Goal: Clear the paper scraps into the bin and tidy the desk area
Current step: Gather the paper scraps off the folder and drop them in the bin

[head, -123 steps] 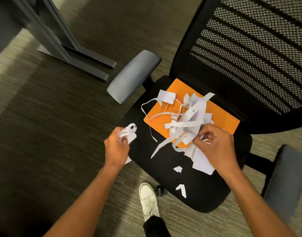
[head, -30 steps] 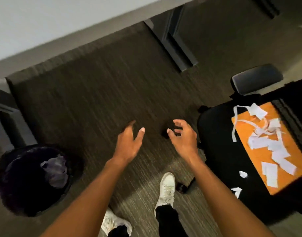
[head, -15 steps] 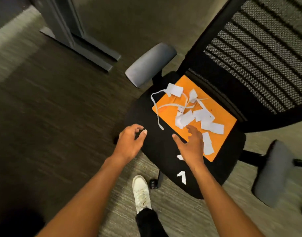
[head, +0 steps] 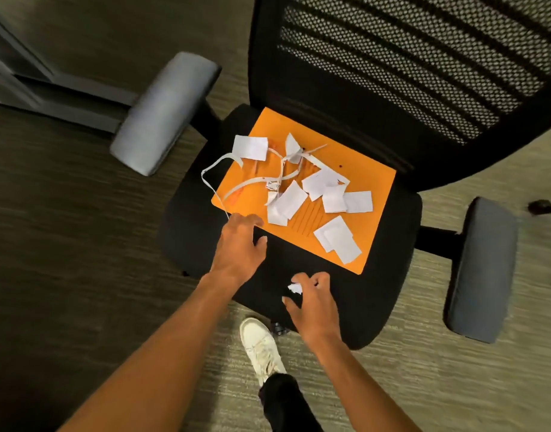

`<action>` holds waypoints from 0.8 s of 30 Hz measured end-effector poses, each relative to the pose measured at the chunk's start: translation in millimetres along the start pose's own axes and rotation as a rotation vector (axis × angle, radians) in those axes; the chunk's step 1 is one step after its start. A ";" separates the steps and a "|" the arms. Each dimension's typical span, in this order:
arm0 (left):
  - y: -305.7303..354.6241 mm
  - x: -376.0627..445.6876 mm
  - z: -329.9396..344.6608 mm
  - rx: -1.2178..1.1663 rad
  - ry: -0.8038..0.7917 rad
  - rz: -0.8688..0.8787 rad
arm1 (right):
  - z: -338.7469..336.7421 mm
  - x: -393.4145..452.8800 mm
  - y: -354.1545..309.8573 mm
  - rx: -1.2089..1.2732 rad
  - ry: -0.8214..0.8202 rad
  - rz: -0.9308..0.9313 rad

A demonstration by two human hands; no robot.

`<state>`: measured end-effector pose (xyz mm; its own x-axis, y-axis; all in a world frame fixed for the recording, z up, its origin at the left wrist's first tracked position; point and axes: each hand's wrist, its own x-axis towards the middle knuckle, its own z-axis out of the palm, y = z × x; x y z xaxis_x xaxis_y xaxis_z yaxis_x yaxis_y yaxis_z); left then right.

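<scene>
Several white paper scraps and thin strips lie on an orange folder on the black seat of an office chair. My left hand reaches over the seat with fingers spread, its fingertips at the folder's near-left corner beside a long strip. My right hand sits lower on the seat's front part and pinches a small white scrap between thumb and fingers. The bin is out of view.
The chair has a mesh backrest and two grey armrests, one at left and one at right. A grey desk leg stands on the carpet at far left. My white shoe is under the seat's front edge.
The view swung from the bin back to the chair. Both hands moved onto the seat; my right hand dropped toward the front edge and took hold of a small scrap there.
</scene>
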<state>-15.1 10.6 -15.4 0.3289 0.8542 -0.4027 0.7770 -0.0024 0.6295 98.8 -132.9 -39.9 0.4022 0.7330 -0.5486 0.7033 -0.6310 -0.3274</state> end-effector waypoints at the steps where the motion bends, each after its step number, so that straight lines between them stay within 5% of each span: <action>1: 0.7 4.0 0.3 0.025 0.023 -0.009 | 0.3 2.6 0.2 0.024 0.008 0.007; 7: -4.1 33.4 -10.9 0.161 0.210 -0.102 | -10.7 14.9 17.9 0.248 0.080 0.030; 15: -8.3 52.5 -10.6 0.180 0.185 -0.178 | -13.9 -0.3 68.2 0.372 0.083 0.058; 20: -12.0 43.0 -5.0 0.141 0.186 -0.191 | 18.0 -23.6 71.1 0.240 -0.084 -0.007; 24: -13.4 34.5 -8.2 0.078 0.190 -0.184 | 31.8 -27.6 63.7 0.182 -0.024 -0.027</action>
<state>-18.5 44.4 -32.2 0.0778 0.9263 -0.3688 0.8557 0.1277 0.5014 113.8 -201.4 -70.0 0.3690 0.7456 -0.5549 0.5951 -0.6482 -0.4751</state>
